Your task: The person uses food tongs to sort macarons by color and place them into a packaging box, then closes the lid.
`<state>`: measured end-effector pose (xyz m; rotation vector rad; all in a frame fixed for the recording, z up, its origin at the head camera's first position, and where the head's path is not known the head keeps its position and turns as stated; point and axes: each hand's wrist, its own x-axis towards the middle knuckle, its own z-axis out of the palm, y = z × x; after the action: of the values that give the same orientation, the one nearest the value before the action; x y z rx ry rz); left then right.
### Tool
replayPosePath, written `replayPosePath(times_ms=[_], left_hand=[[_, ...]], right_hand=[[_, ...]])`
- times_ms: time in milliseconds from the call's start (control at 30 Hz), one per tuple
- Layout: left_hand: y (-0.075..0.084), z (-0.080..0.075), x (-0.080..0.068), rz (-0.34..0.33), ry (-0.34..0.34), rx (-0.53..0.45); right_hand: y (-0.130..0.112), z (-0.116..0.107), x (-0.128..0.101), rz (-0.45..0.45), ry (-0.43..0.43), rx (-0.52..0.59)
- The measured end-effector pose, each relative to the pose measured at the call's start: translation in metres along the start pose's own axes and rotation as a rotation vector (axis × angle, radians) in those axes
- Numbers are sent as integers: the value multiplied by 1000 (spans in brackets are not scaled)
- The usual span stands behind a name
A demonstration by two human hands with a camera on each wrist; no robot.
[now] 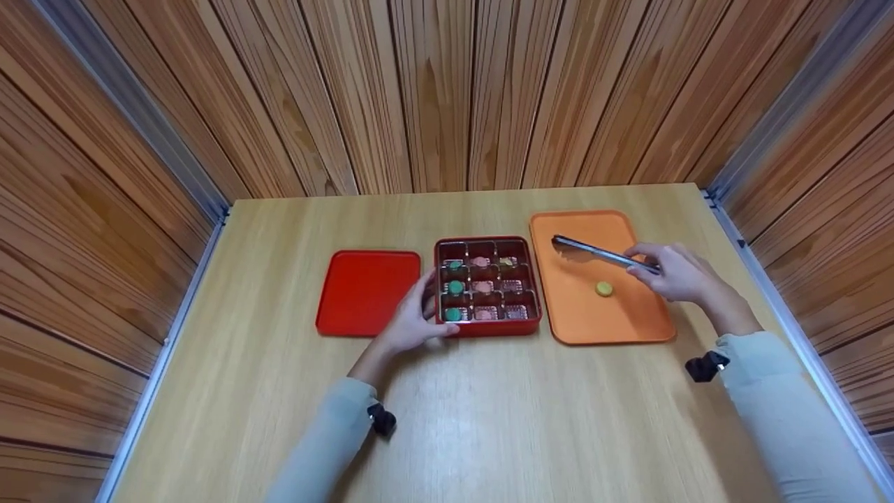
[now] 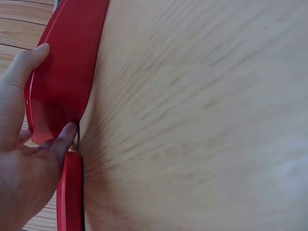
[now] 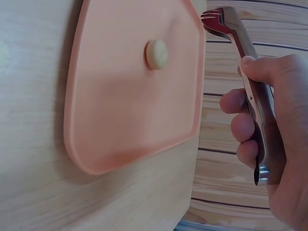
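Observation:
My left hand [image 1: 413, 323] grips the front left corner of a red box [image 1: 499, 328], thumb on the front wall and fingers along the left side. A clear divided liner inside bears green macarons [image 1: 455, 287] in the left column, pink macarons [image 1: 482, 287] in the middle and a yellow macaron [image 1: 508, 262] at back right. Metal tongs [image 3: 260, 103] are held in my right hand [image 1: 674, 272], thumb on one arm and fingers curled round the other. Nothing sits between the tongs' tips. Below them, a yellow macaron [image 1: 603, 288] lies on an orange tray [image 1: 580, 328].
Left of the box lies a flat red lid [image 1: 370, 290], its right edge close to my left hand. The tray stands just right of the box. Wood-panelled walls [image 1: 447, 98] enclose the wooden table [image 1: 489, 419] at the back and both sides.

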<state>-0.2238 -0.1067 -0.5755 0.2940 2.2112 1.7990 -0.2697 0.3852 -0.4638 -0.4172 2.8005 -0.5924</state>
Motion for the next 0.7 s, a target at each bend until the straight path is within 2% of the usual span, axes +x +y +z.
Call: replayPosePath(times_ms=[433, 567, 700], left_hand=[[1, 2, -5, -12, 3, 8], [2, 1, -2, -20, 6, 11], [2, 1, -1, -38, 19, 14]], right_hand=[[-24, 3, -1, -117, 47, -51], [-31, -1, 0, -164, 73, -74], [-42, -4, 1, -185, 64, -84]])
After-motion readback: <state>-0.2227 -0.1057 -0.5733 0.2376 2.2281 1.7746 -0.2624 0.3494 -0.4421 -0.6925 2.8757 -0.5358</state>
